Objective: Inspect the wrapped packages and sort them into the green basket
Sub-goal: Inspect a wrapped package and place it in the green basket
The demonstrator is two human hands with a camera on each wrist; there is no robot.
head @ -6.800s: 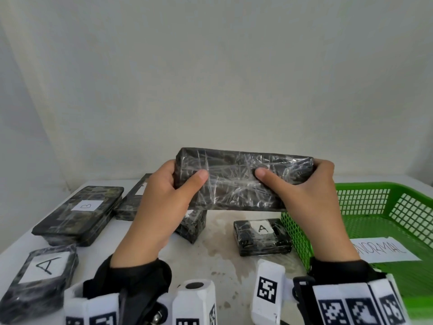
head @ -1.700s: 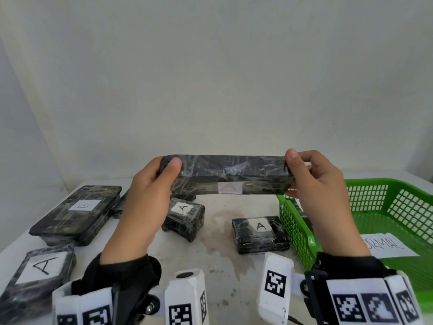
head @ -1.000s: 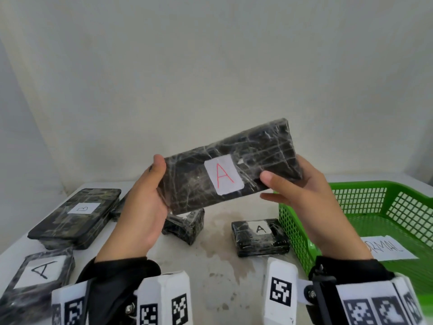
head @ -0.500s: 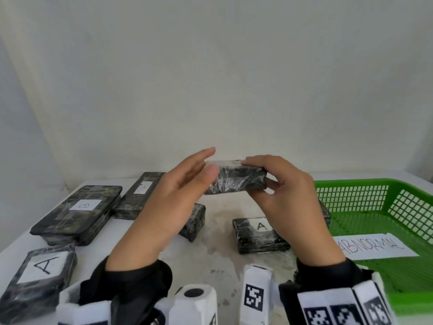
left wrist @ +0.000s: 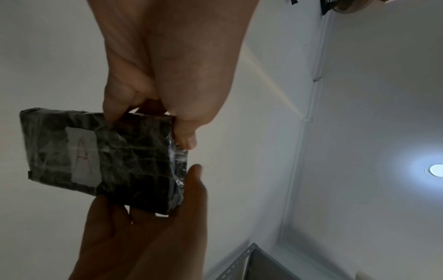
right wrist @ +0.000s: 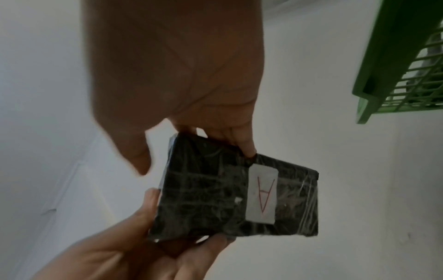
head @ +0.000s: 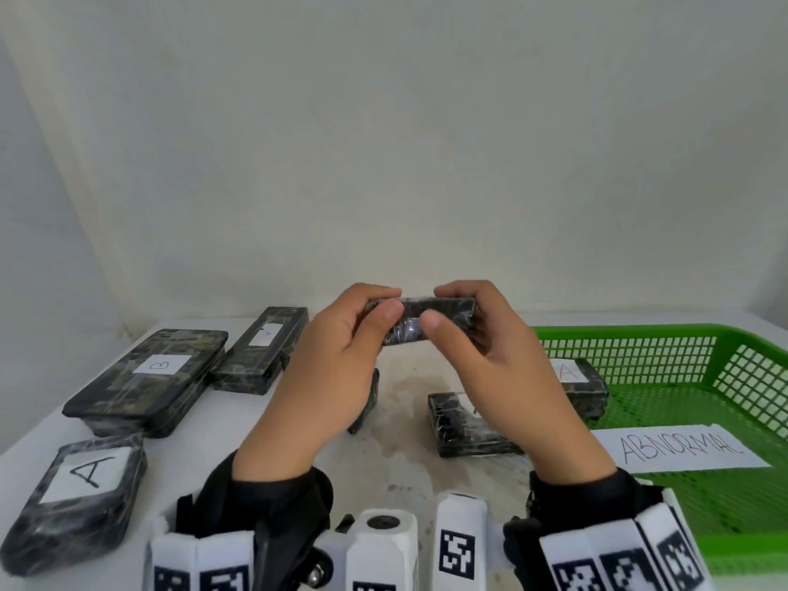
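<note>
Both hands grasp one wrapped package (head: 420,324) above the desk (head: 396,441). The left hand (head: 337,368) pinches its left end. The right hand (head: 503,368) pinches its right end, beside the green basket (head: 639,334).

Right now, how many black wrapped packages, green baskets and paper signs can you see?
Wrapped packages: 7
Green basket: 1
Paper sign: 1
Total: 9

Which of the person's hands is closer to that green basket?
The right. The right hand grips the held package just beside the green basket's near-left corner; the left hand grips it farther left, above the table.
</note>
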